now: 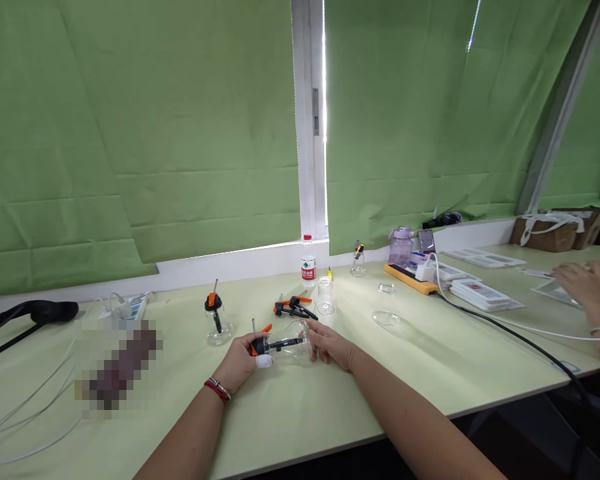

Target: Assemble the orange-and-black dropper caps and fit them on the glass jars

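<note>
A clear glass flask lies on its side between my hands, low over the table. A black-and-orange clamp-like tool sits at its mouth, its black bar reaching inside the glass. My left hand is closed around the tool at the mouth, with a white wrap on one finger. At the other end, my right hand grips the flask's wide base. Similar black-and-orange tools lie loose just beyond. To the left, another flask stands upright with such a tool in its mouth.
Beyond my hands stand a glass, a red-capped water bottle and a clear flask. A power strip with a black cable lies right, near stacked white sheets. Another person's hands are at far right.
</note>
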A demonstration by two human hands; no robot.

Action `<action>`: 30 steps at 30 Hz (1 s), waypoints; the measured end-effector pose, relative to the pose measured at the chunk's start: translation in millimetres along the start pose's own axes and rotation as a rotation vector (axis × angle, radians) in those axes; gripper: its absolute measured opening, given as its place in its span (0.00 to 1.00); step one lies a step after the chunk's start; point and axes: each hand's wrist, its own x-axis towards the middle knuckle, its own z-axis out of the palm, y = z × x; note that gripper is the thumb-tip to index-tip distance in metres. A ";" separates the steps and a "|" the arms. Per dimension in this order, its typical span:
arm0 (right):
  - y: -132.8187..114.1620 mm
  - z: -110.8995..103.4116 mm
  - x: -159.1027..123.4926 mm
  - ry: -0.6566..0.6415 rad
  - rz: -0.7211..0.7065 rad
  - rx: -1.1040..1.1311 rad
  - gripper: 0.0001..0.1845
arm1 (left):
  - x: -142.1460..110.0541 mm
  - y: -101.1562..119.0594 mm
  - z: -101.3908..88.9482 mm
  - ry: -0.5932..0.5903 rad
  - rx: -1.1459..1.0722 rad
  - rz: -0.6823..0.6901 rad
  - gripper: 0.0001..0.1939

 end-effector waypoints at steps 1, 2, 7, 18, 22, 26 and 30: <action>-1.2 -0.6 -1.5 -0.015 -0.014 0.012 0.36 | 0.2 -0.3 -0.4 0.005 0.003 0.004 0.30; -2.3 -1.1 -2.7 -0.026 -0.026 0.020 0.37 | 0.4 -0.5 -0.6 0.008 0.005 0.007 0.30; -2.6 0.2 -1.6 -0.020 -0.011 0.004 0.30 | 0.3 -0.9 -0.5 -0.010 0.001 0.002 0.30; -4.4 1.7 -1.7 0.012 0.020 -0.024 0.34 | -2.1 5.2 2.0 0.019 -0.029 -0.031 0.30; -6.7 -1.5 -6.4 -0.029 -0.030 0.000 0.40 | -0.6 2.2 -0.3 0.018 -0.008 -0.004 0.30; -6.0 -0.7 -4.2 -0.018 -0.003 -0.011 0.35 | -0.5 -0.6 -1.0 0.009 0.008 0.010 0.30; -7.7 3.5 -1.5 -0.012 0.017 -0.011 0.28 | -0.9 0.0 0.1 0.002 0.016 0.006 0.30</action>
